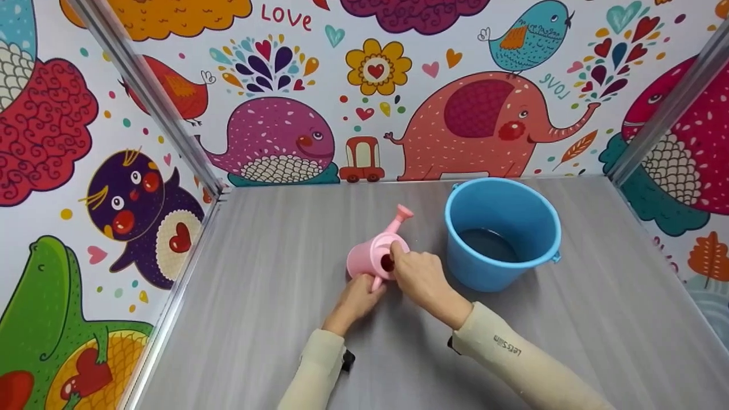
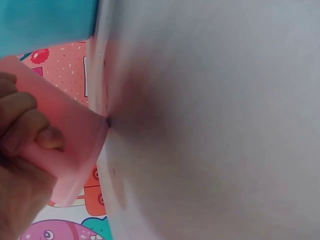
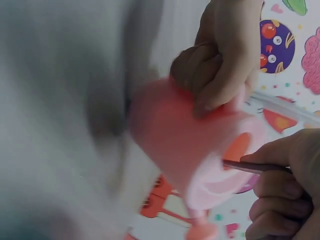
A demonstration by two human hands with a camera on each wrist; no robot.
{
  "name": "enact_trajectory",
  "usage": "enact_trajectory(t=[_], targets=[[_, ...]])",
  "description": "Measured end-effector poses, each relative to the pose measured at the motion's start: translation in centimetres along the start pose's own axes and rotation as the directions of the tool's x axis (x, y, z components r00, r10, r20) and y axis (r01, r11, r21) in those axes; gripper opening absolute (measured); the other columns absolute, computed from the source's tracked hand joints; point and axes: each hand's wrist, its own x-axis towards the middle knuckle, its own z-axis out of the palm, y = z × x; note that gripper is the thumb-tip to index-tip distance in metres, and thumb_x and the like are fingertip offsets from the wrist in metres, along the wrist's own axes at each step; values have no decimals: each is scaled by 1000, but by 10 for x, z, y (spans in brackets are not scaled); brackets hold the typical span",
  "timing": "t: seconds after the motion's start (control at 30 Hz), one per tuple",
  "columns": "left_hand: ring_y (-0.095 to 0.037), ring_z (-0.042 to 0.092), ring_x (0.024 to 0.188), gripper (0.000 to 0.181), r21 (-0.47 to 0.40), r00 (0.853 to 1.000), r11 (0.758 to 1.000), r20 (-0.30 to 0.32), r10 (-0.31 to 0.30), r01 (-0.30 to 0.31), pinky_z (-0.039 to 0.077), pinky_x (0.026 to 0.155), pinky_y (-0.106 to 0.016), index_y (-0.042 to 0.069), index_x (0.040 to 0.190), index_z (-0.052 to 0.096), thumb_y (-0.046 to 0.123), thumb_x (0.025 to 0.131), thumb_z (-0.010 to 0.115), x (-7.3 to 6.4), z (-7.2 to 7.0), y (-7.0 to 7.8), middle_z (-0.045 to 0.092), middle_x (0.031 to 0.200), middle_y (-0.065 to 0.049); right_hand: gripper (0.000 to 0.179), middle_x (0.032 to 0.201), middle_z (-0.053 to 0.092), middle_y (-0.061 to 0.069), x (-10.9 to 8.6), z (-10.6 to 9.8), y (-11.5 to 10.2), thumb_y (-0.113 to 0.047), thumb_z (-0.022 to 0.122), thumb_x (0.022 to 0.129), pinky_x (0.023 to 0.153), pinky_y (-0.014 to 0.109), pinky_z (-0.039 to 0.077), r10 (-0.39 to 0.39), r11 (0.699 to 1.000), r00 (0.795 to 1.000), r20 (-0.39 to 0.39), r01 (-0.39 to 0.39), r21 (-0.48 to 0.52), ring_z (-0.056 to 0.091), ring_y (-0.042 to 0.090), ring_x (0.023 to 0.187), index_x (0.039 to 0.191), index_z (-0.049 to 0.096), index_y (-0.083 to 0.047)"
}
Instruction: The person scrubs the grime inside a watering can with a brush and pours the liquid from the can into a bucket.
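Note:
A pink watering can [image 1: 362, 259] is tilted over the grey table, its spout pointing away from me and a round opening in its top. My left hand [image 1: 354, 300] grips the can's handle; in the left wrist view, the curled fingers [image 2: 22, 117] wrap around it. Just at the opening is my right hand [image 1: 422, 280]. The right wrist view shows it pinching a thin dark stick [image 3: 257, 167], whose tip reaches the opening's edge. Whether the tip touches the can, I cannot tell. The far end of the stick is hidden within the curled fingers.
A light blue bucket [image 1: 484, 276] stands upright on the table [image 1: 273, 267], to the right of the can and close to my right hand. Panels printed with cartoon animals [image 1: 467, 125] enclose the table at the back and sides, with metal posts [image 1: 154, 102] at the corners.

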Motion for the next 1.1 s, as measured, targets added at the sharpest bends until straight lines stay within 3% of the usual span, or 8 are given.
enact_trajectory(t=[0.23, 0.53, 0.73, 0.9, 1.1], targets=[[-5, 34, 51, 30, -19, 1000, 1000, -1, 18, -18, 27, 50, -19, 11, 65, 46, 9, 93, 58, 2, -2, 0, 34, 58, 8, 19, 55, 42, 1, -2, -9, -7, -11, 68, 90, 42, 21, 32, -41, 999, 999, 0, 41, -30, 36, 12, 41, 100, 52, -7], [-6, 34, 52, 33, -27, 1000, 1000, -2, -5, 5, 28, 51, -20, 16, 65, 41, 13, 91, 60, 0, 0, 1, 33, 58, 9, 25, 59, 46, 2, 6, 14, 3, -11, 69, 91, 46, 25, 42, 23, 1000, 1000, 22, -23, -11, 41, 14, 45, 107, 50, -6], [-5, 32, 52, 34, -22, 1000, 1000, -23, 11, -12, 26, 51, -20, 15, 64, 40, 12, 90, 60, 1, 0, 0, 32, 58, 9, 23, 58, 45, 2, 8, 21, 5, -13, 68, 92, 45, 25, 41, 14, 1000, 999, -35, -14, 6, 42, 15, 44, 105, 49, -5], [-6, 34, 53, 32, -79, 1000, 997, -14, -24, 23, 28, 52, -20, 14, 66, 43, 14, 93, 60, 0, -1, 0, 34, 59, 8, 21, 54, 42, 2, 3, 11, 3, -10, 68, 92, 42, 22, 35, -64, 998, 991, -119, 61, -24, 38, 13, 41, 99, 49, -5], [-6, 36, 53, 32, -98, 999, 995, 6, -36, 36, 30, 52, -20, 15, 66, 44, 14, 94, 60, 4, -4, 3, 36, 58, 8, 22, 54, 40, -1, -5, -5, -1, -11, 67, 93, 44, 19, 30, -56, 998, 995, -79, 54, -26, 35, 10, 42, 104, 49, -8]])
